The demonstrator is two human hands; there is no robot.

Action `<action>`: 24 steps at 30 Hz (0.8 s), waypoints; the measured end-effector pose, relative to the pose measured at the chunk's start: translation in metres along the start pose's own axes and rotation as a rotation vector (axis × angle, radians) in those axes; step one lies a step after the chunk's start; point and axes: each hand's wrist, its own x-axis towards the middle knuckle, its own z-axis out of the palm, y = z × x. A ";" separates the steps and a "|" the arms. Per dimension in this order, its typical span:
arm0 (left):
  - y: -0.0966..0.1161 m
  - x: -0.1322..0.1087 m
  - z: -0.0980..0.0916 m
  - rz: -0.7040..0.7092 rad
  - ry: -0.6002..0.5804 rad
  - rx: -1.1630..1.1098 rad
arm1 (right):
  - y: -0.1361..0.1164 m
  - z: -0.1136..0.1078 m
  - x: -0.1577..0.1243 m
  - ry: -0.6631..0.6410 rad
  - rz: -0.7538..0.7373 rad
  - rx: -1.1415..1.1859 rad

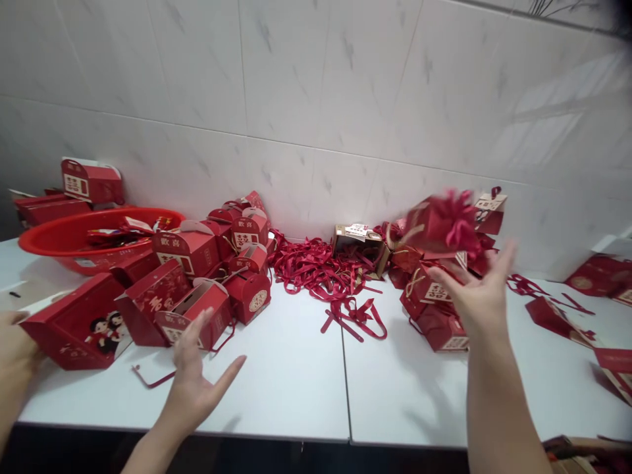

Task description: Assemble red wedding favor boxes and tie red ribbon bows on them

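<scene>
My left hand (pixel 190 378) is raised over the front of the table, thumb and fingers apart, nothing in it. Just behind its fingers stands a red candy gift box (pixel 210 316) with a ribbon handle. My right hand (pixel 481 296) is spread, palm toward the far side, blurred a little. Above and beyond it a red gift box with a pink-red ribbon bow (pixel 439 224) appears smeared by motion, apart from the fingers as far as I can see. Beneath that box is a pile of finished-looking red boxes (pixel 437 319).
At the left edge another person's hand (pixel 17 352) touches an open red box (pixel 79 322). A red basin (pixel 49 240) holds wrapped packets. Loose red ribbons (pixel 316 263) heap against the tiled wall, beside an open box (pixel 360 240). Flat red cartons (pixel 602 276) lie at right.
</scene>
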 end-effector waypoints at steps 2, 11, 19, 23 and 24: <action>-0.008 0.006 -0.002 -0.042 0.044 0.141 | -0.006 -0.003 0.006 0.038 -0.002 0.008; -0.035 0.029 0.014 -0.237 0.210 0.434 | 0.058 0.026 -0.094 -0.760 0.210 -0.111; -0.069 0.040 0.007 -0.386 0.290 0.325 | 0.061 0.027 -0.122 -1.134 0.252 -0.201; -0.064 0.029 0.006 -0.356 0.217 0.238 | 0.067 0.039 -0.127 -1.138 0.242 -0.237; -0.059 0.024 0.006 -0.339 0.179 0.186 | 0.069 0.044 -0.128 -1.124 0.226 -0.248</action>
